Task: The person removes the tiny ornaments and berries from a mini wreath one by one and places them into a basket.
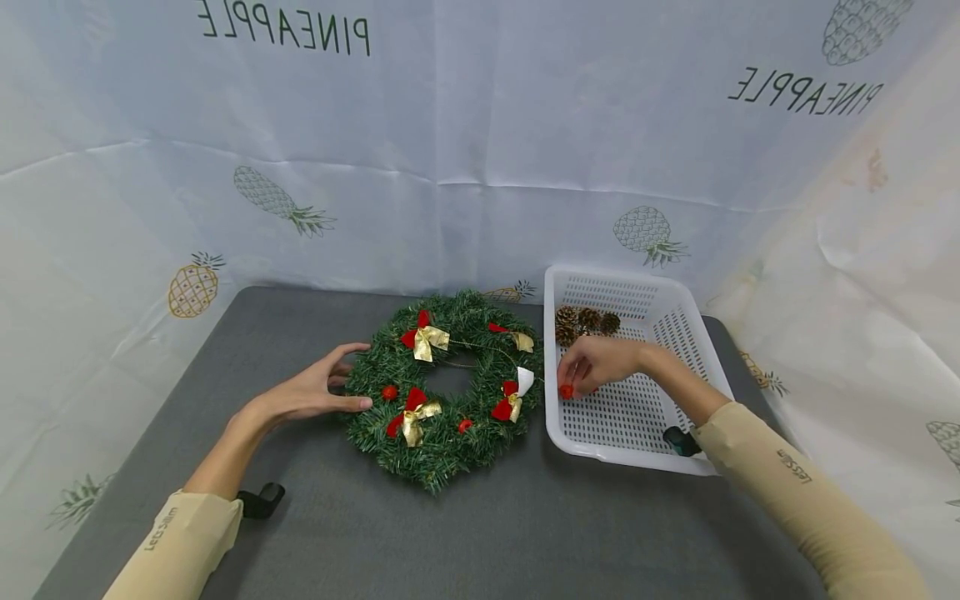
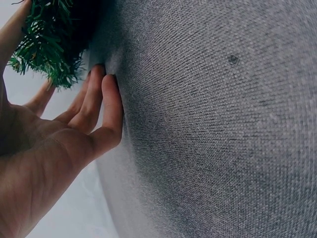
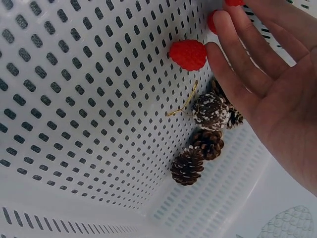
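Note:
A green wreath (image 1: pixel 442 458) with red-and-gold bows and two red berries lies on the grey table. My left hand (image 1: pixel 318 387) rests at its left edge, thumb and fingers spread apart beside the needles. In the left wrist view, some fingertips (image 2: pixel 113 89) of this hand touch the tabletop. Inside the white basket, my right hand (image 1: pixel 600 360) pinches a red berry (image 1: pixel 566 391) at its fingertips; the right wrist view cuts off this grip at its top edge. Another textured red berry (image 3: pixel 188 54) lies by the little finger, and one more (image 3: pixel 213 22) is partly hidden behind the fingers.
The perforated white basket (image 1: pixel 551 350) stands right of the wreath, its rim raised around it. Several pinecones (image 1: pixel 589 320) lie at its far left, with a gold tie (image 3: pixel 185 103) beside them. A patterned curtain (image 1: pixel 480 225) hangs behind the table (image 1: pixel 420 542).

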Tool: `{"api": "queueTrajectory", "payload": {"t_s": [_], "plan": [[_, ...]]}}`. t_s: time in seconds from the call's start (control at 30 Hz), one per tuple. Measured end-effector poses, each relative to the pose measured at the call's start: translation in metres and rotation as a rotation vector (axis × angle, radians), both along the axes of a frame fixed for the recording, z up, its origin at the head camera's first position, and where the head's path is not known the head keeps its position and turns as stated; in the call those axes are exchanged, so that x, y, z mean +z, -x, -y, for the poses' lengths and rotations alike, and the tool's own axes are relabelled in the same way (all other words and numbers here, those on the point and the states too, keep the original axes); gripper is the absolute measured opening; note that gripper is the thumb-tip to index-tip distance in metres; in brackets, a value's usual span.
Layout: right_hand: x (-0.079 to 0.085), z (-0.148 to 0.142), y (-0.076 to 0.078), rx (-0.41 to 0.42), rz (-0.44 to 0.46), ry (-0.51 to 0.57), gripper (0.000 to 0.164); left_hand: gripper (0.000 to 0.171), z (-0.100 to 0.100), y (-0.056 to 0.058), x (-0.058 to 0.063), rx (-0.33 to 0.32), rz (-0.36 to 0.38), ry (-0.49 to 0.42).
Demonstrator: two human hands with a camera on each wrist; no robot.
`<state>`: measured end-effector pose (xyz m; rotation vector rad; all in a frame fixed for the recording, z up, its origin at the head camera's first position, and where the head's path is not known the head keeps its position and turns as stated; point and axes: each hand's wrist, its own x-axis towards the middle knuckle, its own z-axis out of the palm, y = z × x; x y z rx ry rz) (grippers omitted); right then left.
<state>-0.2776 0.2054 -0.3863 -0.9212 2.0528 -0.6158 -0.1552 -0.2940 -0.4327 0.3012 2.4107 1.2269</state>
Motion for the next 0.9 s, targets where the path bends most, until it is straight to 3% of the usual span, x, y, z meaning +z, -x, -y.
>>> {"api": "queueTrajectory", "payload": {"t_s": [0.4,0.9], "plan": [[0.002,-0.003,0.001,-0.008,-0.018,0.019,0.026,0.100,0.000,0.001,0.000,-0.004,-0.004,0.005],[0.025,-0.006,0.004,-0.024,-0.093,0.146,0.024,0.100,0.000,0.001,0.002,-0.004,0.007,0.007]]}}
